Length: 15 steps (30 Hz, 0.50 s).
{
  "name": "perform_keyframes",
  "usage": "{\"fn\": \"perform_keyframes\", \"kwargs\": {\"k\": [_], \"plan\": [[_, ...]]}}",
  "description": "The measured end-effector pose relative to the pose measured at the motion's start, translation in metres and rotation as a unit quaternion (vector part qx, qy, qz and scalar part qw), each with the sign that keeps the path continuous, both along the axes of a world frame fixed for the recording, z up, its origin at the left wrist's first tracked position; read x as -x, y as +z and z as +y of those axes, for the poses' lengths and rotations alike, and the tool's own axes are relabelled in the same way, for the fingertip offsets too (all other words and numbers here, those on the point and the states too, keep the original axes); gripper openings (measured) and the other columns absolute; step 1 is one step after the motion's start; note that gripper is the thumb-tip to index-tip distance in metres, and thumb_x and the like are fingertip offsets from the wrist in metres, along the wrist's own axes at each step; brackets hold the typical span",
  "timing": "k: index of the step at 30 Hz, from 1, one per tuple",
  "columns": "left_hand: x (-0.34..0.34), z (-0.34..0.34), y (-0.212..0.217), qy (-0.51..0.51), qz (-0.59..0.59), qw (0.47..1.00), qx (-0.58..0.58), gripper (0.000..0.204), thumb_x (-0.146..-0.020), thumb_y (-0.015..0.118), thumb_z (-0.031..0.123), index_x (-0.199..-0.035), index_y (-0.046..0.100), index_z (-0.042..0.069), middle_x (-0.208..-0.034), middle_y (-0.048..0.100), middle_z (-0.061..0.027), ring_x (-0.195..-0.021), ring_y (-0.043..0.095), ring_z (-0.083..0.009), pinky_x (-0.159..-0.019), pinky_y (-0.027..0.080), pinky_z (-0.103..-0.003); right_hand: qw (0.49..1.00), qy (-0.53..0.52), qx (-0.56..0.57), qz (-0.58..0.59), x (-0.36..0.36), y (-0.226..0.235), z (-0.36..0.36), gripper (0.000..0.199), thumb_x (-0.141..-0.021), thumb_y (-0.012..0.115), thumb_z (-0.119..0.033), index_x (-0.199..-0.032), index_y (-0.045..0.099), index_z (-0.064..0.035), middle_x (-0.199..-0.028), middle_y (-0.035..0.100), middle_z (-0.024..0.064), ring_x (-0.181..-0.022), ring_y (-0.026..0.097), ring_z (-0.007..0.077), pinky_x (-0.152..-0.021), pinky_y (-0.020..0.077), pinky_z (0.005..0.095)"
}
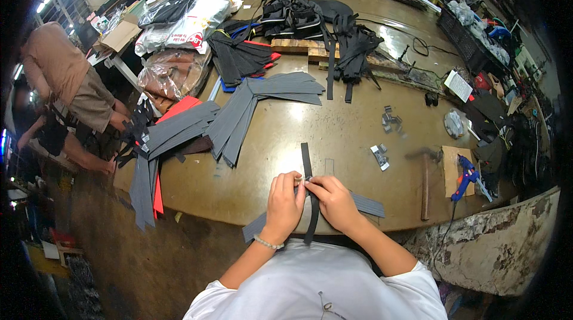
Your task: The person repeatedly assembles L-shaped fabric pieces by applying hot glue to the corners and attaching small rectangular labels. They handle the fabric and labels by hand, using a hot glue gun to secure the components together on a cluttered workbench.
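Both hands are seen low in the centre of the frame, at the near edge of the tabletop (334, 141). Left hand (284, 203) is curled, its fingers closed on a narrow black strap (307, 162) just left of the strap's line; right hand (335, 201) is pinched on the same strap from the right side, thumb and forefinger meeting the left hand's fingertips at one spot. The strap's long axis runs almost straight up and down the frame: one end lies flat on the tabletop above the hands, the other hangs down below them over the edge. Beneath the hands a grey fabric strip (367, 204) is laid crosswise, running from lower left to right, so that strap and strip form a cross under the pinch. Neither hand is nearer; both are already on the strap at the crossing.

Fans of similar grey strips (239, 114) are spread at centre left. Small metal buckles (379, 157) lie to the right of the strap's upper end, a hammer (424, 183) further right, and a blue glue gun (465, 177) on a cardboard piece (452, 168) beyond it. Another person (65, 75) is bent over at the far left.
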<state>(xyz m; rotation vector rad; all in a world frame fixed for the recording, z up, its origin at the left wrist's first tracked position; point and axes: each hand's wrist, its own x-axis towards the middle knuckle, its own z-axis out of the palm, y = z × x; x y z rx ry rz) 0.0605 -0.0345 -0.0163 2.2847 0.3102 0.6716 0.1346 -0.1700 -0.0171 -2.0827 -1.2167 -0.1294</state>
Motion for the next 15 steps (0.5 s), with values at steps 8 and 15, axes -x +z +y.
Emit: {"fn": "perform_keyframes", "kwargs": {"k": [8, 15], "plan": [[0.002, -0.002, 0.000, -0.039, 0.023, 0.997, -0.060, 0.031, -0.079, 0.064, -0.004, -0.107, 0.068, 0.007, -0.096, 0.052, -0.0135, -0.088, 0.054, -0.0292, -0.078, 0.047, -0.038, 0.998, 0.001, 0.024, 0.057, 0.017, 0.001, -0.010, 0.027, -0.078, 0.058, 0.003, -0.104, 0.065, -0.0003, -0.107, 0.064, 0.0150, -0.111, 0.061, 0.0322, -0.086, 0.0542, 0.0405], [0.001, -0.006, -0.001, -0.035, 0.035, 0.993, -0.111, 0.028, -0.080, 0.065, -0.001, -0.106, 0.070, 0.007, -0.095, 0.053, -0.0147, -0.091, 0.052, -0.0310, -0.080, 0.046, -0.040, 0.977, 0.133, 0.098, 0.137, 0.041, 0.015, -0.031, 0.025, -0.074, 0.055, 0.011, -0.096, 0.061, 0.0013, -0.103, 0.057, 0.0188, -0.130, 0.044, 0.0412, -0.110, 0.0381, 0.0457]]}}
